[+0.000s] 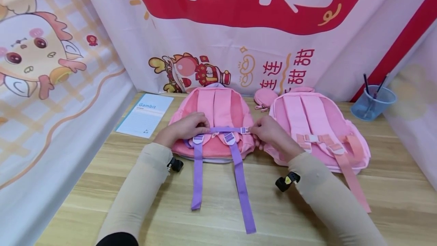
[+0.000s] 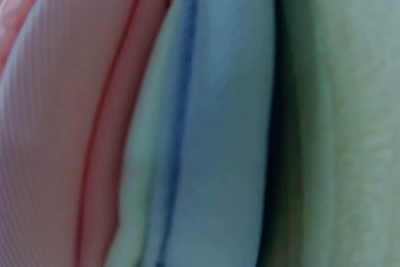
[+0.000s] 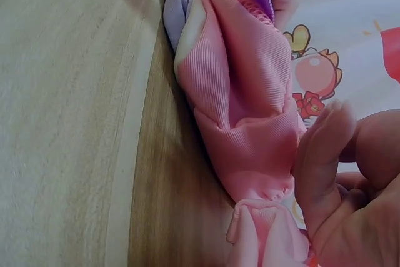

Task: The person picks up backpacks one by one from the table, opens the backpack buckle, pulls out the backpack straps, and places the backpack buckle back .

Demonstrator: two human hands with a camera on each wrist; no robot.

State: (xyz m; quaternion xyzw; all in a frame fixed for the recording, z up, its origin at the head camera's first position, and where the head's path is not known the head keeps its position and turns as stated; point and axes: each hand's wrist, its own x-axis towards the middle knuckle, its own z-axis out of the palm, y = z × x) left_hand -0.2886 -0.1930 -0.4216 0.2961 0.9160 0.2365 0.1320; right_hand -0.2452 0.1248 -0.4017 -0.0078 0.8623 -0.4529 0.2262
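Observation:
A small pink backpack [image 1: 222, 105] lies with its shoulder straps facing up, two purple webbing tails [image 1: 197, 177] hanging from its lower buckles. Across it runs a purple chest strap [image 1: 225, 129], drawn straight between the hands. My left hand [image 1: 190, 126] pinches this strap at its left side. At the other end, my right hand [image 1: 269, 132] pinches the strap's white buckle [image 1: 244, 130]. In the right wrist view, curled fingers [image 3: 322, 154] show beside the bag's pink side pocket [image 3: 250, 148]. The left wrist view holds only blurred bag fabric [image 2: 219, 117]; the left hand is out of it.
A second pink backpack [image 1: 322, 113] with peach straps lies to the right, close to my right forearm. Behind the two bags sits a round pink pouch [image 1: 265, 97]. A notebook [image 1: 145, 115] lies at left, and a blue cup [image 1: 373, 103] with pens stands at right.

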